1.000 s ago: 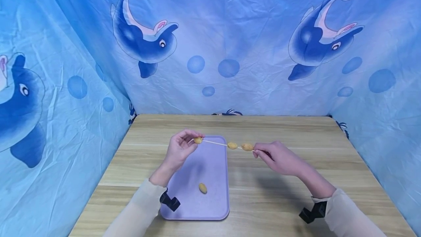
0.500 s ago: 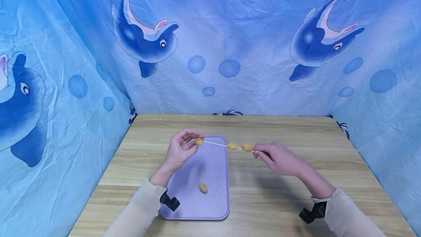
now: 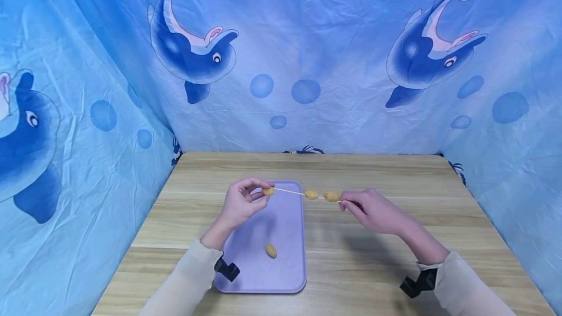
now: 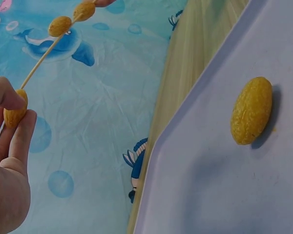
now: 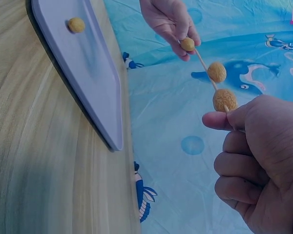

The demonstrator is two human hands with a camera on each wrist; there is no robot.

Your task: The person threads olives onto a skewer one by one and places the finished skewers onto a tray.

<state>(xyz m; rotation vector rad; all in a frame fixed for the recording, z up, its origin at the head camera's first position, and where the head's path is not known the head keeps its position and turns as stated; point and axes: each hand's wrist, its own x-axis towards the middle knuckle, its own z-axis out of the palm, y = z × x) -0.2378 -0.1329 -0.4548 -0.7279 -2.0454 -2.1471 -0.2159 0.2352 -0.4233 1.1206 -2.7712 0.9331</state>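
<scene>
My right hand (image 3: 373, 211) grips a thin wooden skewer (image 3: 290, 191) near one end, its other fingers curled in. Two small yellow-brown oval pieces, like wrinkled baby potatoes, are threaded on the skewer: one piece (image 5: 224, 100) close to my right fingers, another piece (image 5: 217, 72) just past it. At the skewer's far end, my left hand (image 3: 239, 204) pinches a third potato-like piece (image 4: 15, 111) between thumb and fingers. The skewer meets this piece; how deep it runs inside is hidden. One loose potato-like piece (image 3: 270, 250) lies on the lilac tray (image 3: 287, 277).
The tray lies on a wood-grain table (image 3: 351, 267), below and beside my left hand. Blue curtains (image 3: 281, 38) with printed dolphins enclose the table's back and sides. Each wrist wears a black camera mount (image 3: 227, 269).
My left hand has shifted slightly right and down in the head view, with its potato-like piece. My right hand and the skewer have barely moved. The loose piece stays put.
</scene>
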